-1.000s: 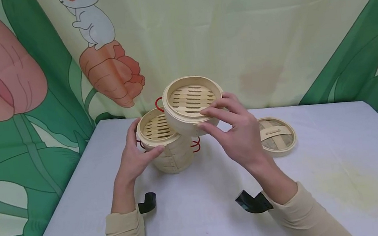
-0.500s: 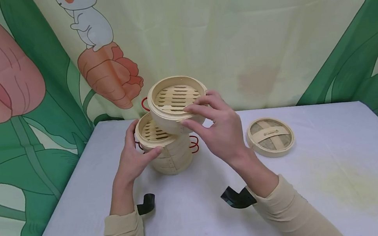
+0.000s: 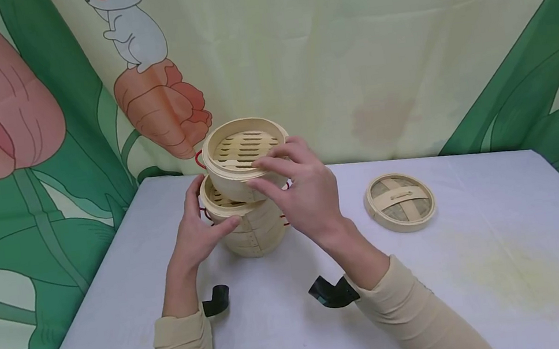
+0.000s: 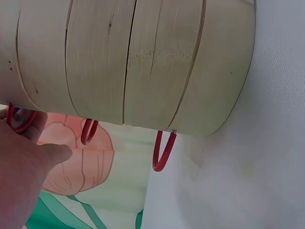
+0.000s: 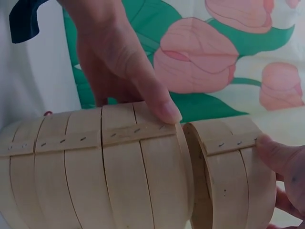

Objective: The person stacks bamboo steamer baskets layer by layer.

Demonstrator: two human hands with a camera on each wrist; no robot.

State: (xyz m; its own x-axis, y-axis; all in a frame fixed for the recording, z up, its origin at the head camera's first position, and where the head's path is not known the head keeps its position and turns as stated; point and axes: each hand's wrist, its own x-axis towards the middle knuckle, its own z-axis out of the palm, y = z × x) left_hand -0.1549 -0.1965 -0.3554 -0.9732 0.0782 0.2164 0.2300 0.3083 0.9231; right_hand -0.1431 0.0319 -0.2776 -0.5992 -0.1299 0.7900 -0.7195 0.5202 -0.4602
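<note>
A round bamboo steamer basket (image 3: 231,185) with a slatted floor and a red side loop is pinched by my right hand (image 3: 308,194) at its near right side. It hangs just over a stack of matching steamer baskets (image 3: 253,237), slightly tilted. In the right wrist view a narrow gap separates the held basket (image 5: 233,186) from the stack (image 5: 81,181) on the side that shows; contact elsewhere is hidden. My left hand (image 3: 194,231) grips the stack near its top, thumb in front and fingers round the left. Red loops (image 4: 162,152) line the stack's side.
A round woven bamboo lid (image 3: 400,201) with a strap handle lies on the white-covered table (image 3: 432,307), right of the stack. A printed curtain (image 3: 375,58) hangs behind the table. Black angled pieces (image 3: 333,292) sit at both wrists.
My right hand has carried the held basket leftward and lately a little down, over the stack. The lid, partly hidden before, now shows whole. My left hand has kept its place on the stack.
</note>
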